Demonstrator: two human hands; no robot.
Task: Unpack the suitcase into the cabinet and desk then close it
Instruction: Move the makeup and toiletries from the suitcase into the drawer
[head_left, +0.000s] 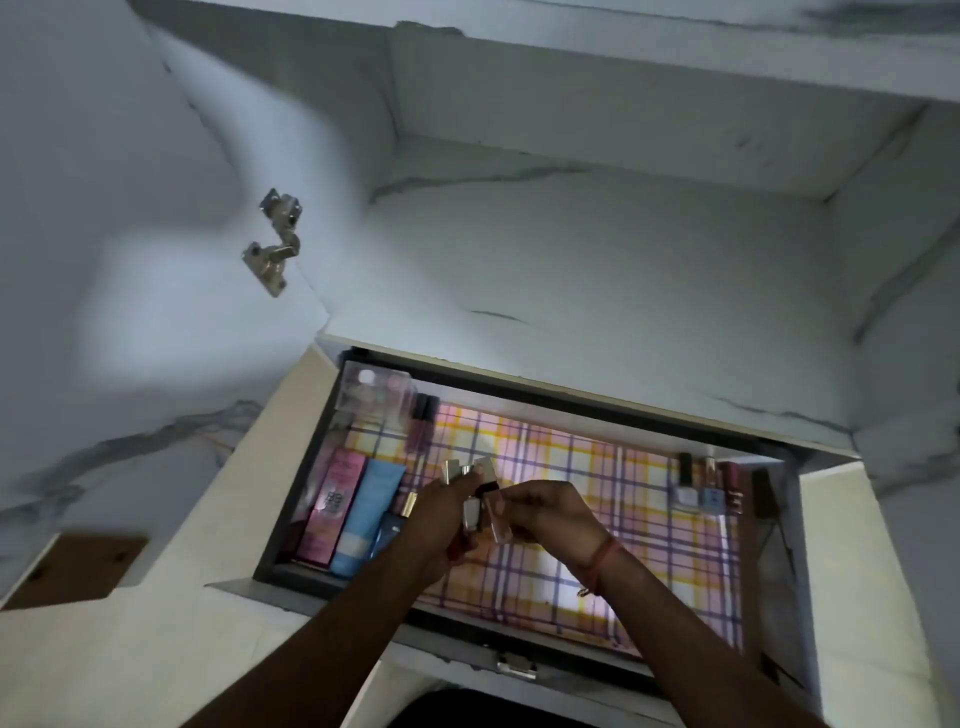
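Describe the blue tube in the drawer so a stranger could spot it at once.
Find the open drawer lined with checked paper. Along its left wall, boxes and tubes lie side by side. The blue tube lies just right of the pink box; it is the only light-blue item there, with a pale band near its lower end.

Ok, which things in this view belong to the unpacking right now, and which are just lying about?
In the job:
- small cosmetic bottles, held between left hand and right hand
- open drawer with checked liner

Lying about:
- pink box and blue tube, drawer's left side
- nail polish bottles, drawer's right side
- door hinge
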